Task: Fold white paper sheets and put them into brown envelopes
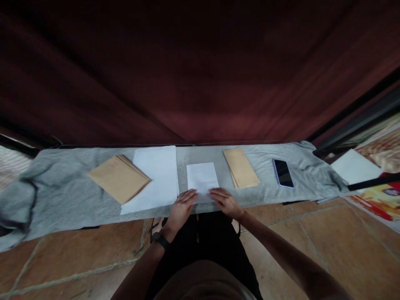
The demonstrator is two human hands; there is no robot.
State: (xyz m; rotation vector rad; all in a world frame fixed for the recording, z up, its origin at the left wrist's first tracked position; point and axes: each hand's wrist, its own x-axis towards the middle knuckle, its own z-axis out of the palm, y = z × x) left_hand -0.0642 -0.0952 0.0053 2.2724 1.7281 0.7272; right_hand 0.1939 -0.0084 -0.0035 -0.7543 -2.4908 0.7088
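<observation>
A small white sheet of paper (pixel 202 173), with a faint crease across it, lies before me on a grey cloth. My left hand (pixel 183 205) rests on its near left corner, fingers side by side and stretched flat over the edge. On the near right corner lies my right hand (pixel 226 203), its fingers also extended and pointing inward. Both thumbs are hard to make out. Left of the sheet is a stack of larger white paper (pixel 159 171), partly covered by several brown envelopes (pixel 118 177). A few narrow brown envelopes (pixel 240 167) lie to the right.
Farther right on the grey cloth (pixel 68 200) is a phone (pixel 283 173) with a dark screen. A dark red curtain (pixel 200 83) hangs behind the narrow surface. A white card-like piece (pixel 356 166) and a colourful printed sheet (pixel 376 202) sit beyond the right end. Tiled floor (pixel 300 237) shows below.
</observation>
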